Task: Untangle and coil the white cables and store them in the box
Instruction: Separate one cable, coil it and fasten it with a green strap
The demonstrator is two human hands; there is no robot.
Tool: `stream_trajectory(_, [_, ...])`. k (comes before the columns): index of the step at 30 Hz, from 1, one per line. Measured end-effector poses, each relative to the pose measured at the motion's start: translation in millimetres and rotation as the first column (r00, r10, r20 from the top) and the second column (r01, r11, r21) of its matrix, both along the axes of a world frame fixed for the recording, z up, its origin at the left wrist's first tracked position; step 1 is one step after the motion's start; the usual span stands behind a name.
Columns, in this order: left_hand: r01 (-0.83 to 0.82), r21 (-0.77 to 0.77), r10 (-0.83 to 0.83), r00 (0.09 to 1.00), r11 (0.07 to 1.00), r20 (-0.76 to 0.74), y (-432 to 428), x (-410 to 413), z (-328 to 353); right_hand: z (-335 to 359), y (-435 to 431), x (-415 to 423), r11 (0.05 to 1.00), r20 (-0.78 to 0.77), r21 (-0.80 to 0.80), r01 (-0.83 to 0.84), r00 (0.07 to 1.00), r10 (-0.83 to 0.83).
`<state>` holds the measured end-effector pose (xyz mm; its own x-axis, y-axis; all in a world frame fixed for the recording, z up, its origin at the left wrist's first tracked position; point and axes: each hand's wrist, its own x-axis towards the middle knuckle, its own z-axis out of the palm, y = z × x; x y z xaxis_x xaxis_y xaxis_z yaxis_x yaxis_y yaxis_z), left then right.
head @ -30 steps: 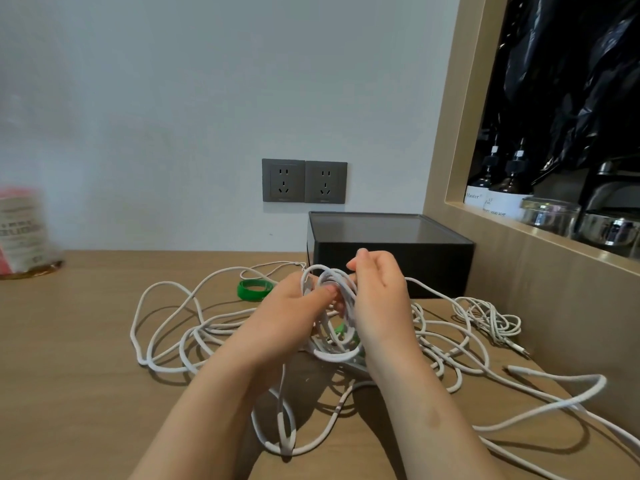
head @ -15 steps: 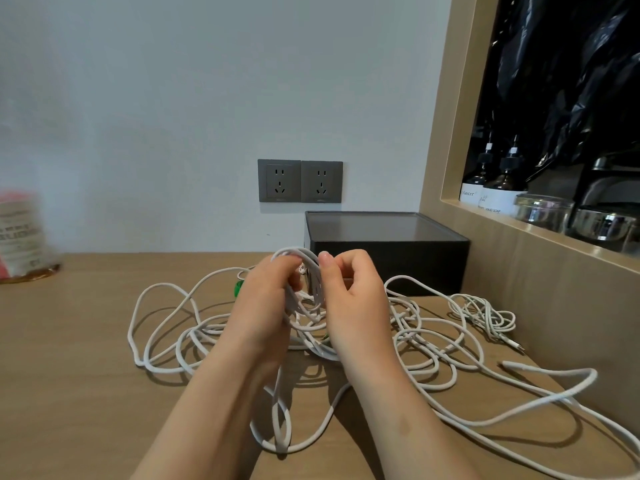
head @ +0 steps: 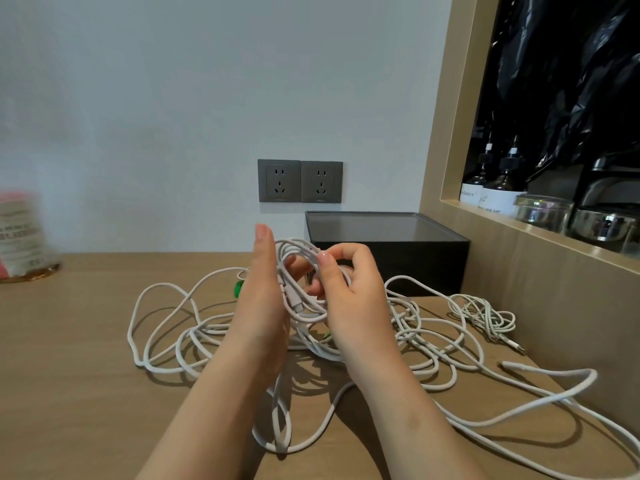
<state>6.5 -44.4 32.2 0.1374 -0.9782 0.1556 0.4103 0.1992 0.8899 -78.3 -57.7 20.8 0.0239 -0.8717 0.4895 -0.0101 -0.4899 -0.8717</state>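
Observation:
Several white cables [head: 187, 337] lie tangled across the wooden table [head: 69, 341]. Above the tangle I hold a small coil of white cable [head: 298, 271] between both hands. My left hand [head: 263, 289] stands upright with straight fingers, and the coil loops around it. My right hand [head: 346, 289] pinches the coil's strands with thumb and fingers. A black box [head: 388, 247] stands just behind my hands against the wall, with what looks like a dark lid on top. A small bundle of thin white cable [head: 485, 313] lies to the right.
A green ring [head: 238, 289] peeks out behind my left hand. A blurred red and white container [head: 20, 237] stands at the far left. Two grey wall sockets [head: 300, 181] sit above the box. A wooden shelf unit [head: 540, 265] with bottles and jars borders the right side.
Both hands rose with the coil. My left hand went from gripping the strands to standing flat and upright, and my right hand shifted along the loops.

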Motion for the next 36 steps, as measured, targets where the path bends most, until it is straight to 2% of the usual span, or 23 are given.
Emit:
stream_trajectory(3, [0.152,0.038,-0.148,0.985,0.988,-0.091,-1,4,2,4,-1,-4,0.996,0.172,0.09,0.003,0.985,-0.019])
stream_trajectory(6, [0.152,0.116,-0.142,0.986,0.982,-0.093,-2,8,2,4,-6,-9,0.985,0.291,0.144,0.095,0.947,-0.134])
stream_trajectory(9, [0.164,0.11,-0.155,0.984,0.98,-0.087,-1,9,2,3,-11,-13,0.97,0.341,0.159,0.185,0.911,-0.23])
stream_trajectory(12, [0.09,0.064,-0.098,0.986,0.994,0.133,0,9,1,3,-12,-13,0.957,0.373,0.163,0.241,0.883,-0.286])
stream_trajectory(15, [-0.005,0.01,0.001,0.922,1.0,0.387,3,7,1,4,-11,-12,0.954,0.387,0.173,0.243,0.874,-0.293])
stream_trajectory(17, [-0.063,-0.014,0.063,0.895,0.998,0.442,2,6,-1,5,-10,-12,0.961,0.402,0.195,0.199,0.877,-0.263])
stream_trajectory(19, [-0.129,-0.046,0.136,0.892,0.991,0.432,2,6,-1,4,-9,-12,0.97,0.415,0.217,0.113,0.888,-0.197])
stream_trajectory(24, [-0.221,-0.071,0.232,0.915,0.973,0.331,0,12,2,6,-7,-13,0.967,0.311,0.247,-0.067,0.95,-0.013])
stream_trajectory(27, [-0.271,-0.068,0.279,0.926,0.96,0.254,-1,20,5,8,-3,-15,0.946,0.185,0.258,-0.197,0.971,0.152])
stream_trajectory(29, [-0.261,-0.058,0.267,0.928,0.964,0.258,-2,25,6,8,-1,-14,0.936,0.091,0.254,-0.242,0.97,0.226])
stream_trajectory(33, [-0.182,-0.002,0.172,0.928,0.983,0.331,-1,26,6,7,1,-12,0.939,0.054,0.238,-0.249,0.968,0.244])
stream_trajectory(36, [-0.191,0.004,0.178,0.92,0.982,0.349,-1,25,4,7,1,-12,0.958,0.013,0.181,-0.222,0.975,0.223])
